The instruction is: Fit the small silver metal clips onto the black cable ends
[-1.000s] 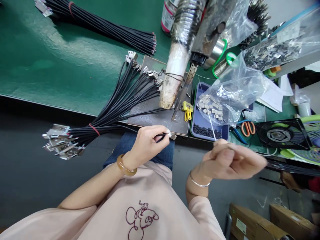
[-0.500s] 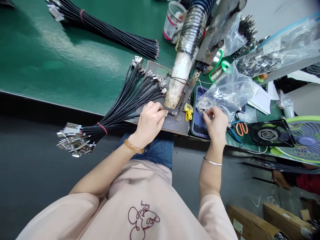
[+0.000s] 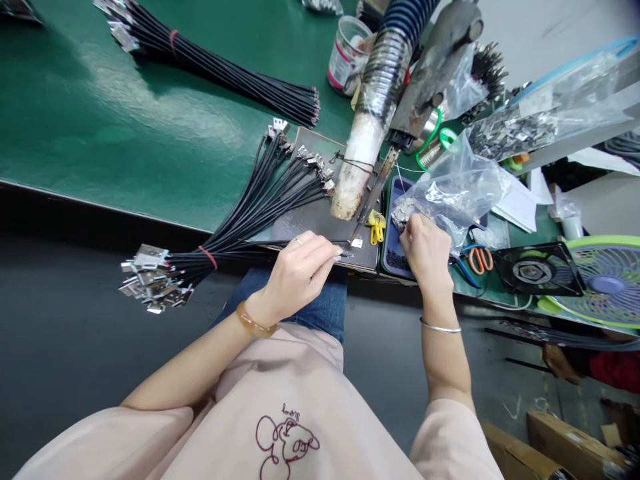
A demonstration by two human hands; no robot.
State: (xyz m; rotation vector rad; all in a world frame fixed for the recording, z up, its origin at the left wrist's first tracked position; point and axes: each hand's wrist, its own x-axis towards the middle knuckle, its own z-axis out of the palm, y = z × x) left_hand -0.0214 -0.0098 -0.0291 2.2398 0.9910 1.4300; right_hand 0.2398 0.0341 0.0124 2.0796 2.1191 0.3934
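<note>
My left hand [image 3: 300, 270] is closed in a pinch on the end of a black cable [image 3: 280, 244], at the near edge of a dark work plate [image 3: 320, 217]. That cable belongs to a bundle of black cables [image 3: 250, 207] tied with a red band, with metal terminals [image 3: 150, 280] hanging off the bench edge. My right hand [image 3: 425, 250] reaches into a blue tray [image 3: 395, 200], fingers curled over small metal clips [image 3: 407, 210] spilling from a clear plastic bag [image 3: 460, 187]. What the fingers hold is hidden.
A soldering tool on a wrapped hose [image 3: 370, 120] points down at the plate, beside yellow clips [image 3: 376, 227]. A second cable bundle [image 3: 225, 70] lies on the green mat. A tin [image 3: 347, 57], orange scissors [image 3: 480, 257], a small fan [image 3: 537, 270] and cardboard boxes [image 3: 550, 440] surround.
My right hand came down from mid-air into the blue tray and now presses deeper among the clips. My left hand carried the cable end to the plate, then drew back slightly toward me.
</note>
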